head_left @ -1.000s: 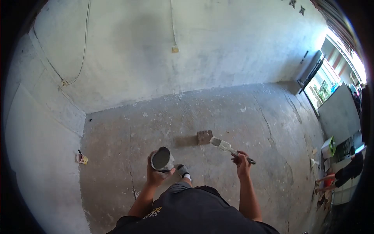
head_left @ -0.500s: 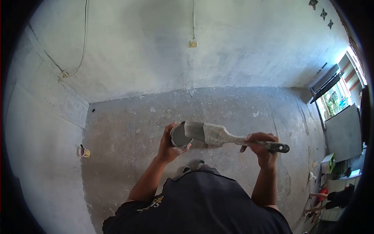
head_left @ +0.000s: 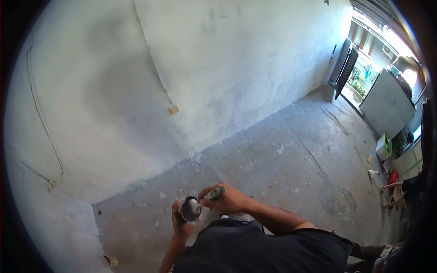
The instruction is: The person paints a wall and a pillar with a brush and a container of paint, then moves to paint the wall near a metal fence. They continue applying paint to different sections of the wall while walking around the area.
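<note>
A small round cup (head_left: 190, 211) with grey material inside is held in my left hand (head_left: 179, 224), fingers around its side. My right hand (head_left: 226, 199) is wrapped round the handle of a brush (head_left: 215, 193), just right of the cup. The butt of the handle points up toward the camera. The brush's head is mostly hidden behind my right hand and the cup, with a pale part showing at the cup's opening.
A pale wall (head_left: 218, 68) with a switch box (head_left: 173, 109) rises ahead. The grey floor (head_left: 282, 182) is speckled. A small container (head_left: 112, 261) stands at lower left. A leaning board (head_left: 387, 104), a white-green box (head_left: 383, 148) and another person's arm (head_left: 393, 185) are at right.
The view has turned and tilted. My right hand has come from the far right to beside the cup, and the brush has swung from lying across the cup to pointing handle-up.
</note>
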The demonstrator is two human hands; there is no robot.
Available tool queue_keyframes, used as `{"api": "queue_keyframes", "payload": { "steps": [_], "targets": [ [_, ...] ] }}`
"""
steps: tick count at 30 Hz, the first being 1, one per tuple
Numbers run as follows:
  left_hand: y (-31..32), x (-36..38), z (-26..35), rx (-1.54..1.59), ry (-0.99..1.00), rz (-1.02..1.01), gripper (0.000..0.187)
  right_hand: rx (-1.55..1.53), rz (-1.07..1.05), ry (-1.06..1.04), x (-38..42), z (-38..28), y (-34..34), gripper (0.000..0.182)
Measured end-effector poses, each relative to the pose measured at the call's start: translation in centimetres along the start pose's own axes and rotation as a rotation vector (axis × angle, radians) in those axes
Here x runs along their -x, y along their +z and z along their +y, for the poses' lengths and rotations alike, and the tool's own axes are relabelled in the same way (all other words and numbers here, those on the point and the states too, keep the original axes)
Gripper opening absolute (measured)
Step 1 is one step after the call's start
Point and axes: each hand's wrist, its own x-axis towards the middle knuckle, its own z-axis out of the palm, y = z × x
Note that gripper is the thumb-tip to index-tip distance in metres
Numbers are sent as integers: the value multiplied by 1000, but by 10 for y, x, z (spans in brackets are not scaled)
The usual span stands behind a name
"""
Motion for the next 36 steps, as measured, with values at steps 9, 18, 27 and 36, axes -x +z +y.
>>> {"api": "queue_keyframes", "payload": {
  "steps": [9, 18, 27, 36],
  "targets": [
    [15, -147, -66, -189, -35, -76, 103, -269, 158, 122, -105, 40, -101, 21],
    [22, -198, -159, -71, -103, -45, 111, -320, 316, 195, -162, 40, -134, 25],
    [-21, -287, -276, 166, -143, -85, 110, -688, 516, 158, -269, 55, -95, 26],
    [-63, -393, -327, 170, -25, -283, 111, -628, 629, 84, -366, 32, -72, 28]
  ]
}}
